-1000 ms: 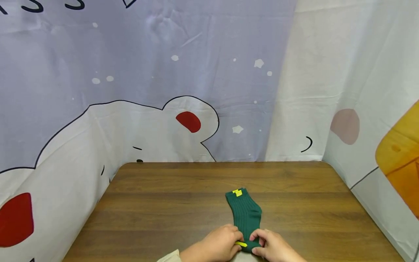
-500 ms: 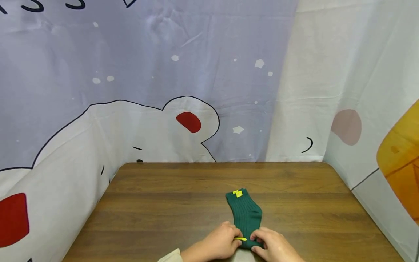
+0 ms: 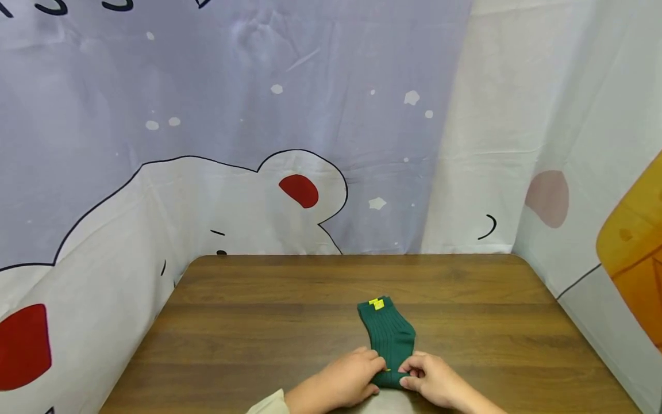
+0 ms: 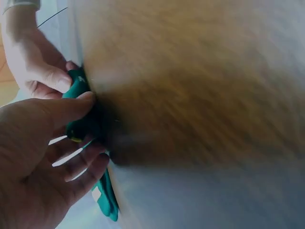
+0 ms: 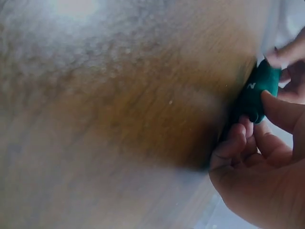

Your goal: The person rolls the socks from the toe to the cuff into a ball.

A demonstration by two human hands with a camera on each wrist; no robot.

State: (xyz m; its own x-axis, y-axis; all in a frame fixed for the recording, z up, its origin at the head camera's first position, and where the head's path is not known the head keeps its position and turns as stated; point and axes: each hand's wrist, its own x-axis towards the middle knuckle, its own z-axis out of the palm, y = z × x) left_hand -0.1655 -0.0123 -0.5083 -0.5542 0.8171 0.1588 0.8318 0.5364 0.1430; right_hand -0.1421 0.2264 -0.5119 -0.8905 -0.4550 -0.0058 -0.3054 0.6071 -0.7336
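Observation:
A dark green ribbed sock [image 3: 392,338] lies on the table, its cuff pointing away from me and bearing a yellow label [image 3: 379,303]. Its near end is turned up into a thick roll [image 3: 389,379]. My left hand [image 3: 355,375] pinches the left side of this roll between thumb and fingers. On the right side, my right hand [image 3: 437,379] holds it with thumb and fingertips. In the right wrist view, a small white mark shows on the rolled green fabric [image 5: 259,93]. A sliver of yellow peeks out beside the left fingertips; the rest is hidden.
The brown wood-grain table [image 3: 269,322] reaches back to a printed cloth [image 3: 362,126], which hangs behind it and along both sides. A pale patch shows at the table's near edge, between the forearms.
The near end of the sock has been turned over further into the roll. The yellow strip beside my left fingers, plain before, is now almost covered. Both hands have shifted slightly away from me.

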